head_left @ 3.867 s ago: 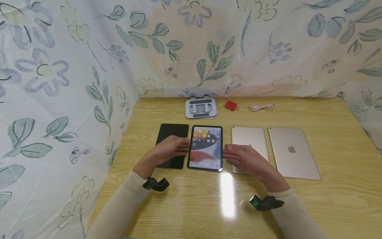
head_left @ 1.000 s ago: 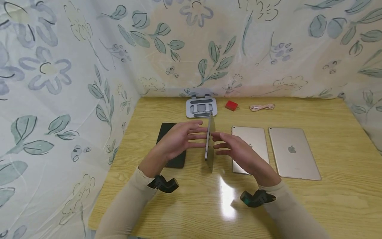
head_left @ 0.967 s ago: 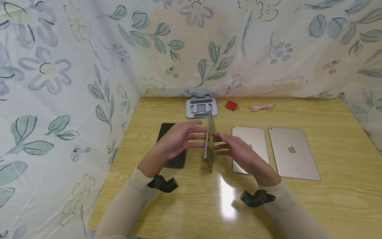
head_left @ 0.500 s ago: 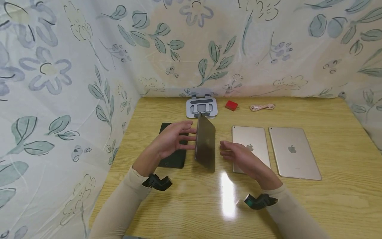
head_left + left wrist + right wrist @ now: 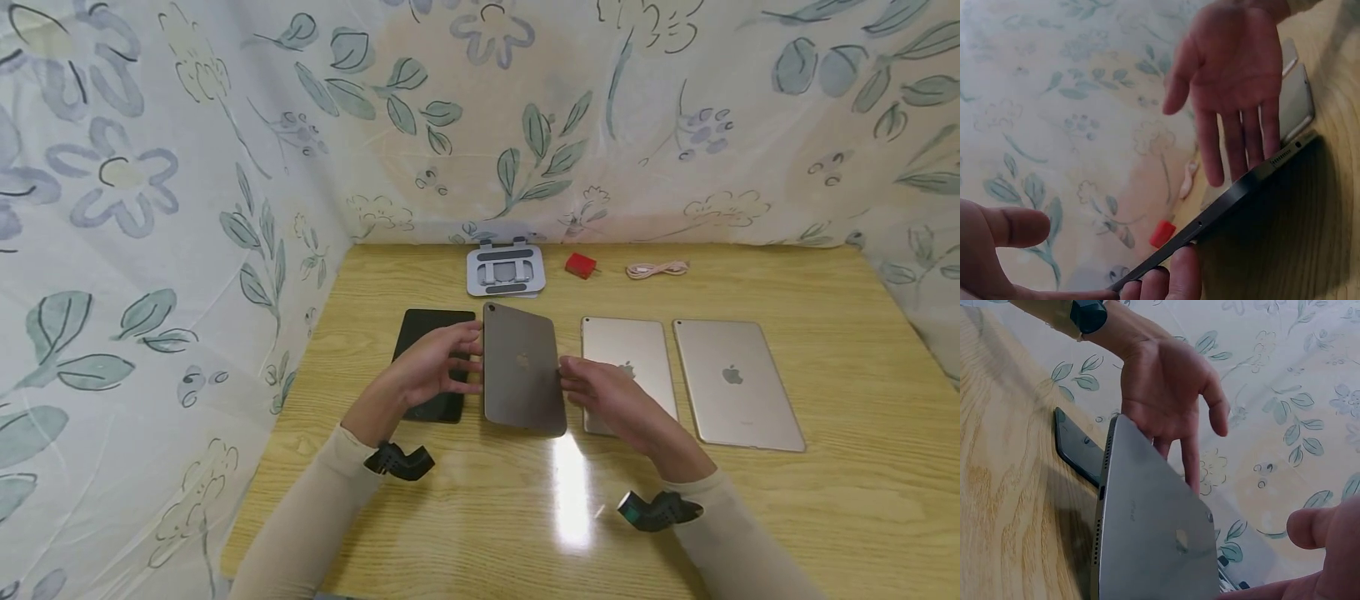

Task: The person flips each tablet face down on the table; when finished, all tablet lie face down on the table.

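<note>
A dark grey tablet (image 5: 522, 367) with an apple logo shows its back. It is tilted above the wooden table, its left edge raised. My left hand (image 5: 441, 362) supports that raised edge on its fingers, thumb held apart, as the left wrist view shows. My right hand (image 5: 611, 400) has its fingers extended to the tablet's right edge, thumb apart from it. In the right wrist view the tablet's back (image 5: 1147, 519) stands steep between the hands. A black tablet (image 5: 438, 407) lies partly beneath my left hand, and a gold tablet (image 5: 630, 342) lies partly beneath my right.
Another gold tablet (image 5: 738, 383) lies flat at the right. Along the back are a folded grey stand (image 5: 506, 292), a red charger plug (image 5: 581, 266) and a coiled pink cable (image 5: 657, 269). A floral cloth (image 5: 637, 150) hangs behind the table (image 5: 465, 517).
The middle tablet lay with its lit screen up, then stood on its edge. It has turned over, its back now facing up as it leans down towards my right hand.
</note>
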`<state>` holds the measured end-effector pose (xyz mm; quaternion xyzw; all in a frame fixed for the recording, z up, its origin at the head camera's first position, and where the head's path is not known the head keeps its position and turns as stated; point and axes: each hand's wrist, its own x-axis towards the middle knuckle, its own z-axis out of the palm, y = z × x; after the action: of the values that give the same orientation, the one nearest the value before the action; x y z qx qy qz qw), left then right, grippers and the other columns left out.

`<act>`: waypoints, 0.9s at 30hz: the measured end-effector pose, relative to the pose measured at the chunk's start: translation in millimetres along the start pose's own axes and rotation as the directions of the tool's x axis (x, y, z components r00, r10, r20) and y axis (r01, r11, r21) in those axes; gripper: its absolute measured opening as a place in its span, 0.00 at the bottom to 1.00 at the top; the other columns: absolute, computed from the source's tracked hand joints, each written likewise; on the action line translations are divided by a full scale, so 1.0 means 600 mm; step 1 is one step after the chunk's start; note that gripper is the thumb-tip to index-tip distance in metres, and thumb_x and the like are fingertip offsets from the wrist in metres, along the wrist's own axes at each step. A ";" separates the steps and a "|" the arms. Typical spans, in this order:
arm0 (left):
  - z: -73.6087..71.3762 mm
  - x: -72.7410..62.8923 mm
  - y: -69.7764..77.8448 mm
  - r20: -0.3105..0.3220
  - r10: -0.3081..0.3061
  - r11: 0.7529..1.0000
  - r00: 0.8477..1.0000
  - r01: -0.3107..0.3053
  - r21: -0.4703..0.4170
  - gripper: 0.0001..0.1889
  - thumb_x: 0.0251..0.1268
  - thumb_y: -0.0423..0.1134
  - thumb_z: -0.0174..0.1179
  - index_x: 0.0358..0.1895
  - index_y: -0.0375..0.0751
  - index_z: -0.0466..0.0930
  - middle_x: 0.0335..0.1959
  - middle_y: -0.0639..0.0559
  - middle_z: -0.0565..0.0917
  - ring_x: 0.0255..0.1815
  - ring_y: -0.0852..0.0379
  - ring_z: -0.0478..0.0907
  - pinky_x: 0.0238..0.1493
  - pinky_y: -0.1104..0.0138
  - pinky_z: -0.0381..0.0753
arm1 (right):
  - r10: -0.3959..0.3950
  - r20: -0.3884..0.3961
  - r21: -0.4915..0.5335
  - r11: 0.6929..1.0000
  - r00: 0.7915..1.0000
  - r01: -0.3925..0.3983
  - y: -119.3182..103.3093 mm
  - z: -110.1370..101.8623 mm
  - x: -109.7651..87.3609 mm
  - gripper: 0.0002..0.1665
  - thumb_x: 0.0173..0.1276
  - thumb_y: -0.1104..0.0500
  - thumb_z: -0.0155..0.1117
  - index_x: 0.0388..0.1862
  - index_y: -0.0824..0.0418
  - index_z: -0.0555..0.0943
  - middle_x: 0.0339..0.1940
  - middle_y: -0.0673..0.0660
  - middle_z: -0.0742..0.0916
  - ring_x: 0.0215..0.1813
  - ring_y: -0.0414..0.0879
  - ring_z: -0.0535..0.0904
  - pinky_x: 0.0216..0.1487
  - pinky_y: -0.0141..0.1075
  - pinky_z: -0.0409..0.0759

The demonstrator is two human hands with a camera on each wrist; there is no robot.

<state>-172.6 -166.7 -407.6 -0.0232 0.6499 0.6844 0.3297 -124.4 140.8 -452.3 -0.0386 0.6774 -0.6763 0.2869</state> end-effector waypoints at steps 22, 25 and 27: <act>-0.006 0.033 -0.032 -0.013 -0.055 0.995 0.998 0.056 0.078 0.29 0.90 0.49 0.46 0.85 0.42 0.65 0.74 0.36 0.73 0.66 0.41 0.76 0.64 0.45 0.88 | 0.026 -0.030 0.002 1.000 0.999 -0.025 -0.003 -0.007 -0.005 0.41 0.94 0.47 0.39 0.88 0.76 0.52 0.89 0.73 0.59 0.89 0.68 0.56 0.87 0.56 0.66; -0.004 0.033 -0.032 -0.016 -0.058 0.994 0.998 0.059 0.092 0.28 0.90 0.49 0.46 0.82 0.40 0.68 0.74 0.36 0.75 0.67 0.40 0.77 0.64 0.46 0.89 | 0.019 -0.025 -0.005 1.000 1.000 -0.019 -0.003 -0.007 -0.005 0.41 0.94 0.47 0.39 0.88 0.77 0.51 0.90 0.74 0.57 0.89 0.68 0.55 0.87 0.56 0.66; -0.001 0.033 -0.032 -0.021 -0.061 0.993 0.998 0.063 0.104 0.27 0.90 0.48 0.47 0.81 0.38 0.70 0.74 0.36 0.75 0.68 0.40 0.77 0.65 0.46 0.89 | 0.019 -0.027 -0.003 1.000 0.999 -0.019 -0.003 -0.007 -0.005 0.41 0.94 0.47 0.39 0.88 0.76 0.50 0.90 0.73 0.57 0.89 0.68 0.55 0.87 0.55 0.66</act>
<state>-179.1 -160.4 -433.7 -0.0321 0.6868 0.6385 0.3458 -124.1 145.9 -449.9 -0.0235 0.6825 -0.6730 0.2843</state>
